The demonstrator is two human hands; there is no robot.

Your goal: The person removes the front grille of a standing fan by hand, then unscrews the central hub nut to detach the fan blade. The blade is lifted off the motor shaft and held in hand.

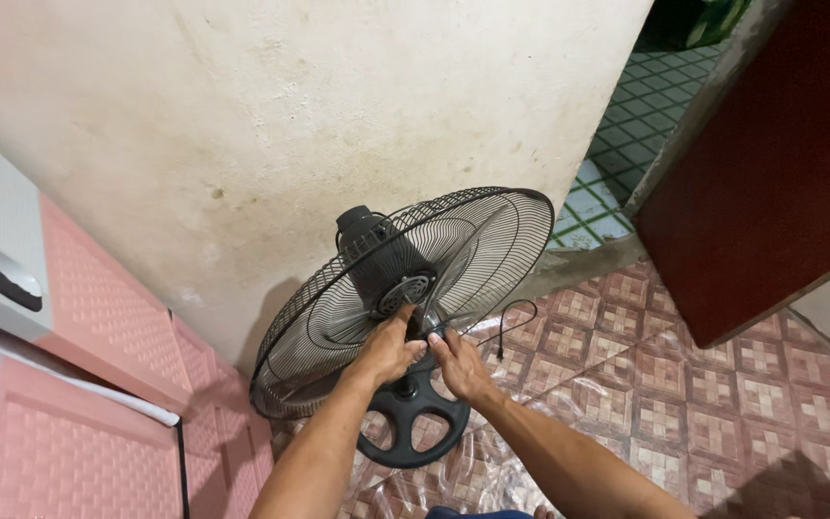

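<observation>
The black fan [405, 298] is stood on the tiled floor [703, 384] with only its rear guard on, the hub pinched by the left hand [388, 351] and right hand [458, 363], so blades and front guard look left to fit.

We see the fan [415, 288] before the wall [290, 115], cabinet [79, 384] at left, door [770, 163] at right, our hands at its grille.

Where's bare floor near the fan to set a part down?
Free: patterned floor tiles right of the right hand, between the fan's round base and the red-brown door. Crowded: behind the wire guard against the wall; left, the pink cabinet; a black cord lies close by the base.
</observation>
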